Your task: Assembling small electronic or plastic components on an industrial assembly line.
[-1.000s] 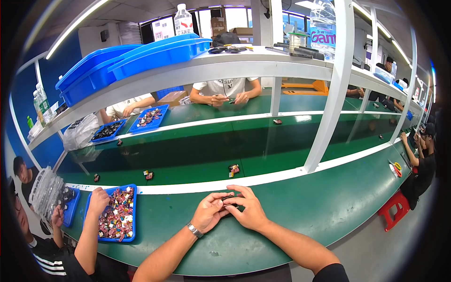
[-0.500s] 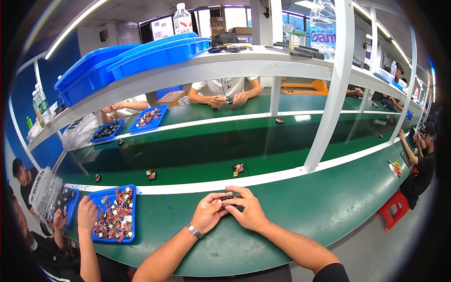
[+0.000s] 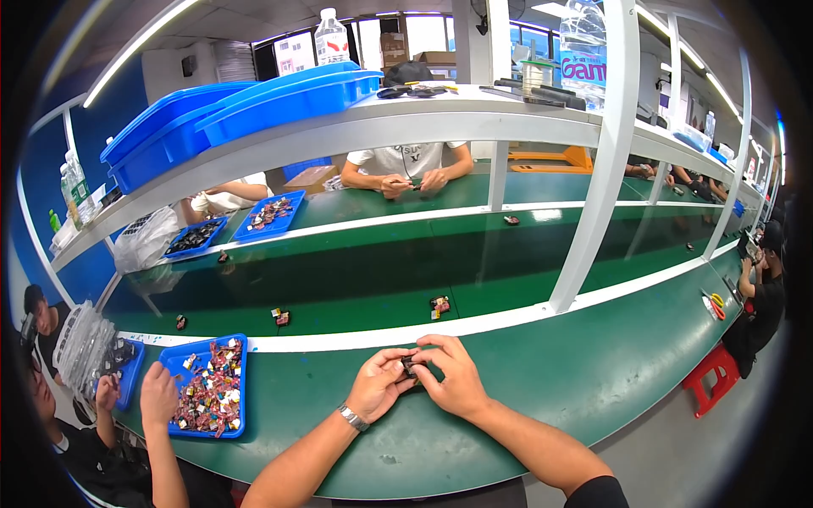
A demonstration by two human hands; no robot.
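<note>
Above the green bench (image 3: 542, 372), my left hand (image 3: 375, 388) and my right hand (image 3: 455, 378) meet around a small black part (image 3: 408, 364). Both hands are closed on it, fingertips pinching from either side. Fingers cover most of the part, so its exact kind is hidden. My left wrist wears a metal-band watch (image 3: 352, 417).
A blue tray (image 3: 243, 385) of small reddish parts with wires stands left, beside a co-worker's hand (image 3: 158, 396). Small wired assemblies (image 3: 439, 306) lie on the green conveyor belt (image 3: 373, 311) behind a white rail. A white post (image 3: 593, 169) rises at right; yellow-handled scissors (image 3: 716, 305) lie beyond.
The assemblies on the belt have shifted slightly right. My right fingers have changed their hold, and the black part looks turned more upright. The co-worker at far right has moved an arm.
</note>
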